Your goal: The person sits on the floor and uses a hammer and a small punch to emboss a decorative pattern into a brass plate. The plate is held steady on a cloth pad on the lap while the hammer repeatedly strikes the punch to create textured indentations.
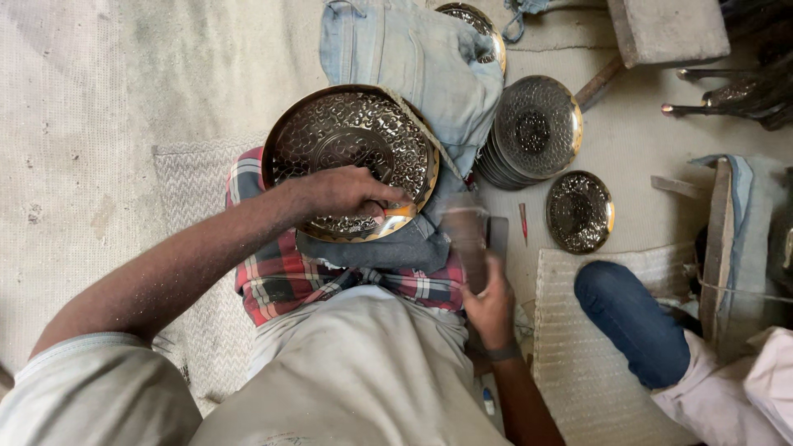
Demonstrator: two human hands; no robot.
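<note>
Head view, looking straight down on someone seated on the floor with an embossed brass plate (351, 157) propped in the lap, resting on a folded blue denim cloth (429, 62) and a red checked cloth (277, 277). The left hand (343, 194) lies over the lower part of the plate, fingers curled down at the rim near the smooth, shiny band; it seems to be pinning a small tool there, though I cannot make out the tool itself. The right hand (487, 306) is raised just beside the plate, closed around a dark, blurred object (475, 235), likely a hammer, judging by the smear of motion.

Most of the plate's face already carries dense raised patterning. The strip under the left hand looks plain and bright, so I would judge the chasing well along, with that edge section left to fill.

To the right stands a stack of patterned plates (533, 132), a smaller patterned dish (580, 212) near it on the floor, and another plate (475, 25) half hidden under the denim. A thin red-tipped punch (524, 221) lies between the lap and the small dish. Another person's knee in blue trousers (632, 322) rests on a ribbed mat (578, 372) at the right.
</note>
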